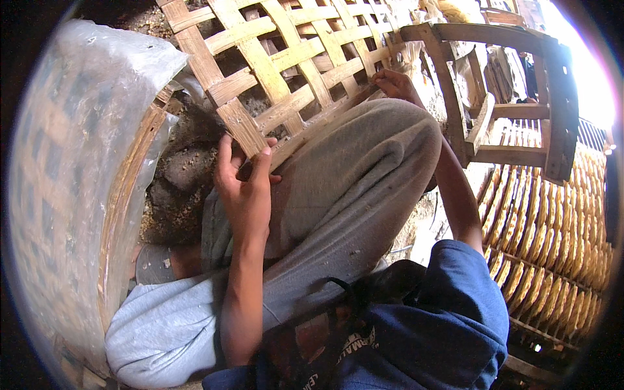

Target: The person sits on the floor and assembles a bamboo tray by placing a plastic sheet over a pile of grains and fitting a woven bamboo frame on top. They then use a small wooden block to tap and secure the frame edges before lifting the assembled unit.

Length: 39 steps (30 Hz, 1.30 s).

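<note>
A woven bamboo panel (260,62) of wide, pale flat slats slants across the upper middle, its lower edge beside my raised knee. At its lower left corner, my left hand (244,179) is closed with the thumb on the near side and fingers reaching behind the end slat. Farther right along the same edge, my right hand (398,86) is curled with fingertips pinched at the rim. Whether anything small lies between those fingertips is too small to tell. Both forearms are bare, the right one passing beyond my knee.
Cloudy plastic sheeting (84,130) covers a lattice at the left, along a bamboo edge strip (127,188). A wooden frame with legs and crossbars (504,155) stands at the right. Beyond it, racks hold rows of flat yellowish pieces (546,221). Dark, crumb-strewn ground (175,218) lies below the panel.
</note>
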Motion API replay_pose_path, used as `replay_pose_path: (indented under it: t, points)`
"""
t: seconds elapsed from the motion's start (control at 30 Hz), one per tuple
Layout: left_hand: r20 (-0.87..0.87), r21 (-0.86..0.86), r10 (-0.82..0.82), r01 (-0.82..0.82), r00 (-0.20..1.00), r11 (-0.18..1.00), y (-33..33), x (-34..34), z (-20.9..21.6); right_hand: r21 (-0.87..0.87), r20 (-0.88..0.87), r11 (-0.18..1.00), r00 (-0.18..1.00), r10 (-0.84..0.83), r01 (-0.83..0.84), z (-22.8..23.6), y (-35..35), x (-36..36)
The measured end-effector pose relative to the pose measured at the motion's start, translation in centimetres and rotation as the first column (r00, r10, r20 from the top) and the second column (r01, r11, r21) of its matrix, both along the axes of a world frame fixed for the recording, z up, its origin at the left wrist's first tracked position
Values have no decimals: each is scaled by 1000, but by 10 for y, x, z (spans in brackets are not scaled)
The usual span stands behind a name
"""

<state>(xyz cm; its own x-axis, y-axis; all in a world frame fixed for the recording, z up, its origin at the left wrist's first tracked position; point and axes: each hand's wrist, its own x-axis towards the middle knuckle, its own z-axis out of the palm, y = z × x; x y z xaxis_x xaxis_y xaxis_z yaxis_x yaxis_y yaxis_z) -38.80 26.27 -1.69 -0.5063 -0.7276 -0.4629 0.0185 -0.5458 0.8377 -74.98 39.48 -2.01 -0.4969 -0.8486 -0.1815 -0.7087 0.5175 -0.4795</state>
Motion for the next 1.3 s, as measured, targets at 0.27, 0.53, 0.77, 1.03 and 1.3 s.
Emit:
replay_pose_path:
  t: [0.27, 0.53, 0.77, 1.03, 1.3]
  points:
    - [9, 2, 11, -11, 1000, 1000, 2, -2, -1, 46, 146, 980, 969, -200, 195, 4, -1, 13]
    - [54, 17, -3, 2, 999, 1000, 0, -1, 2, 10, 188, 1000, 982, -2, 1, 7, -7, 25]
    - [26, -27, -14, 15, 1000, 1000, -1, -1, 1, -80, 331, 985, 936, -117, 152, 2, -2, 34]
    - [26, -22, -17, 18, 1000, 1000, -2, 0, 3, 219, 227, 975, 973, -28, -24, 23, -22, 23]
    - [-11, 5, -4, 4, 1000, 1000, -2, 0, 0, 176, 250, 983, 968, 9, -54, 26, -40, 16]
